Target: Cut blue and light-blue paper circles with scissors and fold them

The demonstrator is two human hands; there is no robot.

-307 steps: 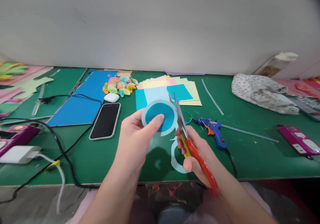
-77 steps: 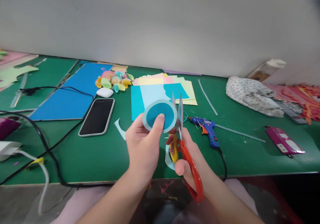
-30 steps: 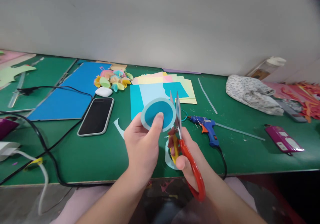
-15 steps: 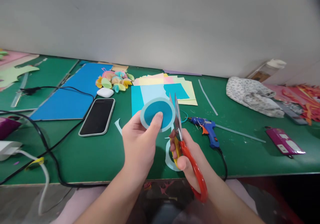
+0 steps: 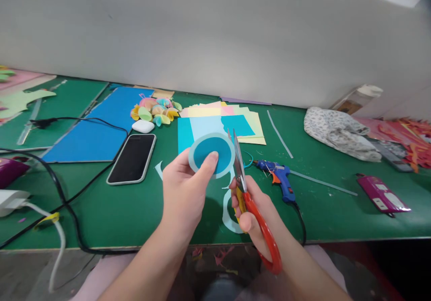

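Since half a second ago both hands have drifted slightly lower and the scissors (image 5: pixel 251 193) blades have narrowed against the disc's right edge. Green matting covers the table (image 5: pixel 336 207), which runs along a plain pale wall and ends at a worn front edge. At far right a heap of red and pink paper is cut off by the frame, and the scissors' lower loop is partly lost behind the right hand (image 5: pixel 256 211), whose fingers are closed through the orange handles. Pinched between thumb and fingers of the left hand (image 5: pixel 183 193), the paper disc (image 5: pixel 212 154) is flat, teal with a paler rim, held above the table. A curled pale offcut (image 5: pixel 229 211) hangs below the blades. Nearby lie a glossy black phone (image 5: pixel 133 158) and a blue glue gun (image 5: pixel 278 175).
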